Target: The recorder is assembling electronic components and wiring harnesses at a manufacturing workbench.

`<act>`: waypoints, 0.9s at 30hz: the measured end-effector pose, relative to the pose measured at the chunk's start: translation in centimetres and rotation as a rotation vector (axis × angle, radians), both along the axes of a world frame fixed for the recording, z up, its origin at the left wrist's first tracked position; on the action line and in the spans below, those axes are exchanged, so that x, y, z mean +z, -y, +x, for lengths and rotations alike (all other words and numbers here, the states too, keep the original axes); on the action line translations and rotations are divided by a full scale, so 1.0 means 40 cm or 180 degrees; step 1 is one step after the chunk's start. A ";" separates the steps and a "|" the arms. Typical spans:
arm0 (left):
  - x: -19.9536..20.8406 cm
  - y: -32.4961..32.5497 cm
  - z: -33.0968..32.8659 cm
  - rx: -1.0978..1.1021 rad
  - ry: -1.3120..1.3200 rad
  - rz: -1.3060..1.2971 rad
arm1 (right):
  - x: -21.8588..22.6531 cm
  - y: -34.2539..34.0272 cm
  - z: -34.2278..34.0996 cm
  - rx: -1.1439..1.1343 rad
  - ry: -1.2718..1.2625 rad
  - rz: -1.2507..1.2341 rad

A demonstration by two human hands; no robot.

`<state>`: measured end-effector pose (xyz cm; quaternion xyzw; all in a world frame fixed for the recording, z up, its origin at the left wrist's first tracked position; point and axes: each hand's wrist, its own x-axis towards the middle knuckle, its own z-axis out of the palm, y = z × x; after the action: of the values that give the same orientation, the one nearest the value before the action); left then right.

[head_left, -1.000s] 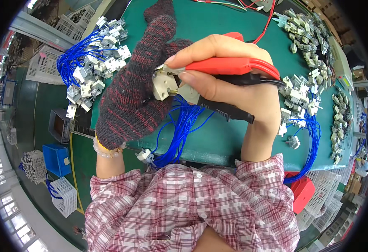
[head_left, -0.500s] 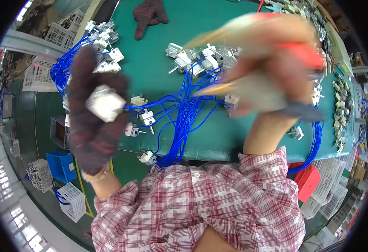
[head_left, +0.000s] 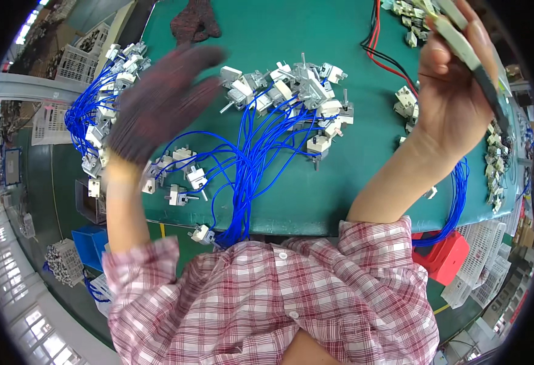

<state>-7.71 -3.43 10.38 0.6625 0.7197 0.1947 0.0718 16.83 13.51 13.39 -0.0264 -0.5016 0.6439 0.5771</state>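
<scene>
My left hand (head_left: 160, 100), in a dark maroon knit glove, is raised over the left of the table, slightly blurred. Its fingers are apart and nothing shows in them. My bare right hand (head_left: 449, 115) is lifted at the upper right, its fingers round a pale two-armed tool (head_left: 457, 41) like large tweezers with a dark end; part of it runs out of the picture. Between the hands lies a heap of white and metal connector pieces (head_left: 312, 91) on a bundle of blue wires (head_left: 242, 182). Several more connectors (head_left: 196, 177) lie below my left hand.
Another bundle of connectors (head_left: 89, 131) with blue wires lies along the left edge. A dark glove (head_left: 195, 23) rests at the back of the green table (head_left: 303, 207). Red and black cables (head_left: 373, 45) run down at right. A red stool-like object (head_left: 445, 258) stands below the right edge.
My left hand has let go of the white connector and moved up and to the right. My right hand, with the tool, has swung up and outward, away from the heap.
</scene>
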 end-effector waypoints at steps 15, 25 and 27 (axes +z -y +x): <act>-0.002 -0.279 -0.015 -0.0341 0.0281 -0.0961 | 0.006 0.021 -0.017 -0.0603 0.0428 -0.0296; 0.036 0.061 0.006 -0.0190 0.1684 0.0974 | 0.045 0.149 -0.148 0.1047 0.1779 0.0056; 0.043 0.090 0.010 -0.0298 0.1440 0.0998 | -0.010 0.177 -0.197 0.1161 0.1080 0.0201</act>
<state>-7.33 -7.02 12.10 0.6378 0.6151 0.4432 0.1362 8.95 6.42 12.98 -0.0250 -0.6076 0.7078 0.3594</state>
